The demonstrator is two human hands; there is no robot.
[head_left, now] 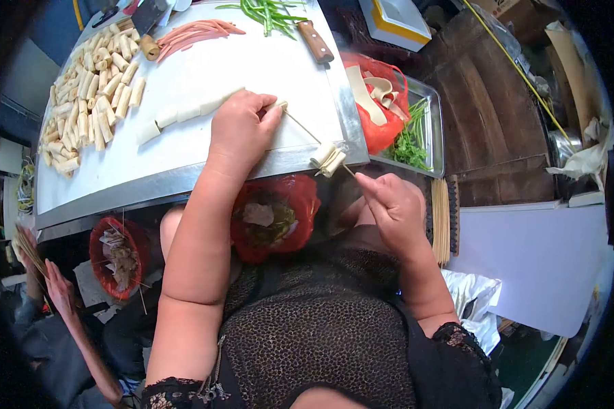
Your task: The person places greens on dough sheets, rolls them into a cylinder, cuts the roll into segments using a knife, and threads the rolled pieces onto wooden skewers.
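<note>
My right hand (394, 206) is closed on the lower end of a thin wooden skewer (300, 126). A few pale rolled pieces (329, 159) are threaded on the skewer, just beyond my right fingertips at the table's edge. Over the white board, my left hand (242, 129) pinches a small pale roll (282, 106) at the skewer's far end; whether the tip has pierced it I cannot tell. Beside my left hand, a row of flat white sheets (187, 111) lies on the board. Farther left is a large heap of cream-coloured rolls (92, 99).
Pink strips (198, 34), green peppers (269, 13) and a wooden-handled knife (315, 42) lie at the back. On the right, a metal tray (438, 136) holds greens and a red bag (382, 102). Bamboo skewers (441, 221) lie below. Another person's hand (60, 290) holds skewers.
</note>
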